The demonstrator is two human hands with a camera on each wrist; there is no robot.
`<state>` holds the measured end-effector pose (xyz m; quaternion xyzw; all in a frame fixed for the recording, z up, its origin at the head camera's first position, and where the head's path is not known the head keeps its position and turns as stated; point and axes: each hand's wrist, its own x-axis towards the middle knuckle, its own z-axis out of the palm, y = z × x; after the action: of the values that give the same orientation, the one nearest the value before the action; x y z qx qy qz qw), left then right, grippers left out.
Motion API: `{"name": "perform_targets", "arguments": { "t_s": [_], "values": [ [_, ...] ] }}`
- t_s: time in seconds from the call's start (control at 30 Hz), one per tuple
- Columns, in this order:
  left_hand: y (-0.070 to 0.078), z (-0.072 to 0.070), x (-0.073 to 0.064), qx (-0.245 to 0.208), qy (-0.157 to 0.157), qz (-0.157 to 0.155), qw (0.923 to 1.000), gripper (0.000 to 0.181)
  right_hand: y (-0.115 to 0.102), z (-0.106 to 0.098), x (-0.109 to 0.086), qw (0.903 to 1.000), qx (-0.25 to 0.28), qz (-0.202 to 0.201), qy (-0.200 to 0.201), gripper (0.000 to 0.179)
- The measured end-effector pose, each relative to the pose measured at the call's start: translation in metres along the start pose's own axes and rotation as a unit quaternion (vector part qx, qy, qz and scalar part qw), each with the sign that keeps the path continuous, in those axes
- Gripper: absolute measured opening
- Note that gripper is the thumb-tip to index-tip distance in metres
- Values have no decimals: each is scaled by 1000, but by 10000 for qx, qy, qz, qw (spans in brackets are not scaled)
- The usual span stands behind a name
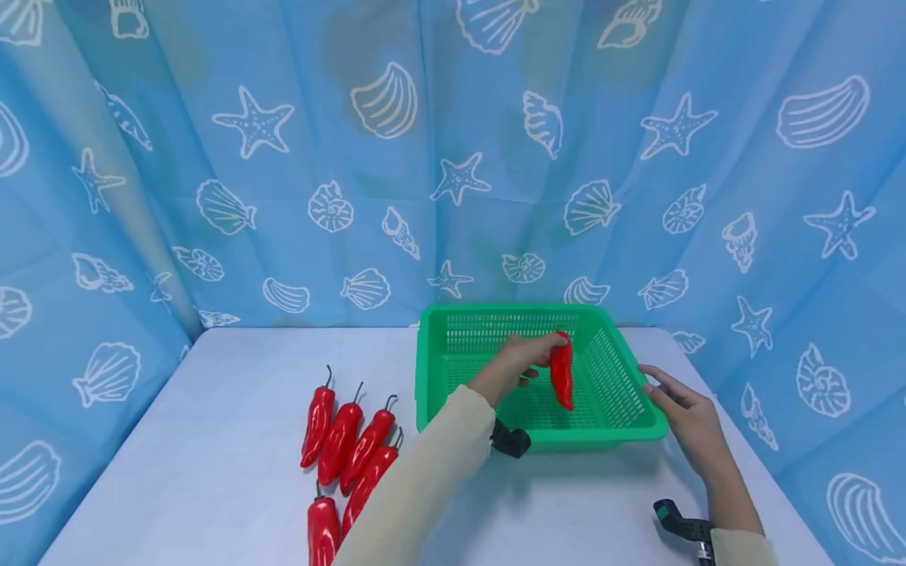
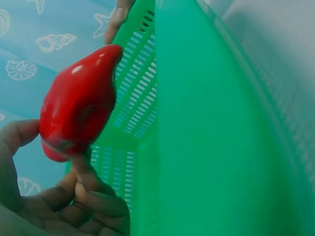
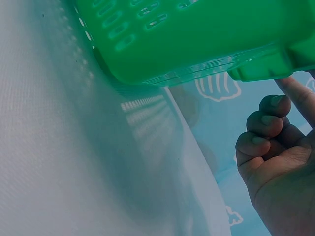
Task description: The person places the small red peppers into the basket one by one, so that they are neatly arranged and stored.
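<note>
My left hand (image 1: 522,359) pinches a red chili pepper (image 1: 561,375) by its upper end, over the inside of a green plastic basket (image 1: 538,435). In the left wrist view the thumb and a finger grip the wide end of this pepper (image 2: 81,101), its narrow tip pointing away. At the basket's right rim, my right hand (image 1: 692,420) holds the edge between thumb and index finger. From the right wrist, the index finger reaches under the rim and the other fingers (image 3: 266,125) are curled in.
Several red peppers (image 1: 342,442) with dark stems lie on the white table (image 1: 191,448) left of the basket, some partly covered by the left sleeve (image 1: 432,472). A blue curtain (image 1: 283,196) with shell prints hangs behind and on both sides.
</note>
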<state>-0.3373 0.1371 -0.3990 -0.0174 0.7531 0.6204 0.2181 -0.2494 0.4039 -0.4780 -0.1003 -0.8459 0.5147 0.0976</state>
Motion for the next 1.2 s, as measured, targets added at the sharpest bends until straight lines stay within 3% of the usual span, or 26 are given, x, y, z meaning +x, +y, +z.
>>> {"name": "perform_targets", "arguments": {
  "t_s": [0.2, 0.53, 0.67, 0.83, 1.2],
  "values": [
    [1, 9, 3, -236, -113, -124, 9996, 36, -1, 1, 0, 9999, 19, -118, 88, 60],
    [-4, 20, 10, -188, -339, -249, 9989, 37, 1, 2, 0, 9998, 159, -48, 89, 61],
    [-1, 26, 16, -306, -284, -296, 9987, 36, 0, 1, -1, 9998, 155, -43, 72, 61],
    [9, 28, 27, -549, -160, -113, 9983, 38, -3, 1, 0, 10000, 66, 1, 66, 60],
    [9, 32, 52, -20, -179, -514, 9985, 43, 0, 0, -1, 9999, -38, 90, 142, 60]
  ]
}}
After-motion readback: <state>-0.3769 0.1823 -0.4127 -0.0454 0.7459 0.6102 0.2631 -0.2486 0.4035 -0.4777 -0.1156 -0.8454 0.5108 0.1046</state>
